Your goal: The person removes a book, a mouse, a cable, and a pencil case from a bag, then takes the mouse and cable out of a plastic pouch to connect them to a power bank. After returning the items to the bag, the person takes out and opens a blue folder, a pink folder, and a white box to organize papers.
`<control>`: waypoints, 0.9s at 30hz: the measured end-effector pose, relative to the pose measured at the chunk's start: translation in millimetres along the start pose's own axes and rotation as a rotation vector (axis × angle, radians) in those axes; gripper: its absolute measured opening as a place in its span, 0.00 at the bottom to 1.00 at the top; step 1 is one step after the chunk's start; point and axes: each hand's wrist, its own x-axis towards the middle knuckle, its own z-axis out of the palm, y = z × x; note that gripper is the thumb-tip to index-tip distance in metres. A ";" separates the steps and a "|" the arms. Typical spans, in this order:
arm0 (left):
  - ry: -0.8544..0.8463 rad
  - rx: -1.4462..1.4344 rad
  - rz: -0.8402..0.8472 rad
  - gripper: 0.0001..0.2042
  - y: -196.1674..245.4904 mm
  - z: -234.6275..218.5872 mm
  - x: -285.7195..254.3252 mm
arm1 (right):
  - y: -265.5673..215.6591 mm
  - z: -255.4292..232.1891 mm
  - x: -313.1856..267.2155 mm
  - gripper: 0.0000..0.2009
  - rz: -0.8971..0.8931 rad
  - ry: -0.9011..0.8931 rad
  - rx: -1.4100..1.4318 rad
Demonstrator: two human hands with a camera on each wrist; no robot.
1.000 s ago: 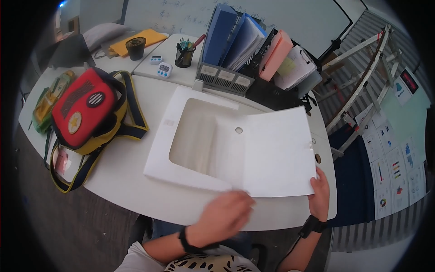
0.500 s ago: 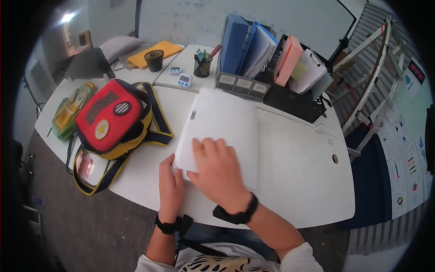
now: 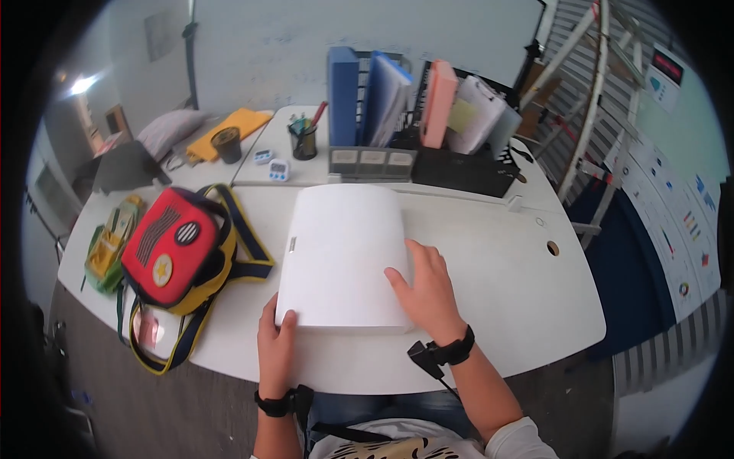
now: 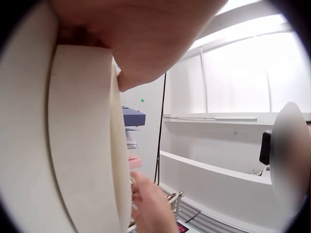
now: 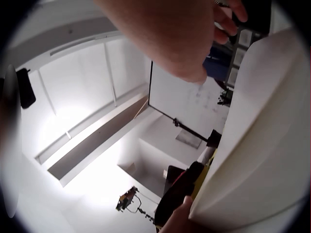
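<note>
A white box lies on the white table with its lid down, a small grey mark near its left edge. At its near left corner the left hand grips it, thumb on top and fingers along the side. The right hand is at the right edge, fingers extended and thumb over the lid. In the left wrist view the left hand covers the top of the box's side wall. The right wrist view shows the right hand above the box, whose lid bulges slightly.
A red and yellow bag with dark straps lies left of the box, beside a green and yellow pouch. Behind stand a pen cup, two small timers, a potted plant and a file rack with folders.
The lid, spread open to the right at first, has folded over the box. The left hand has come to the near left corner; the right hand has moved from the lid's left part to its right edge.
</note>
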 end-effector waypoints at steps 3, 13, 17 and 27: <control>-0.097 0.013 0.031 0.25 3.4 -1.6 0.7 | 34.7 5.4 -15.4 0.30 0.478 -0.230 0.389; -0.456 -0.437 -0.269 0.24 47.6 44.7 -0.7 | 55.6 -35.5 -79.0 0.29 0.237 -0.085 0.249; -0.400 -0.419 -0.237 0.27 64.6 83.3 -14.4 | 54.4 -79.8 -80.1 0.30 0.087 -0.077 -0.060; -0.717 0.016 0.606 0.41 75.5 219.5 -89.1 | 50.4 -180.7 -63.0 0.53 0.229 -0.012 0.569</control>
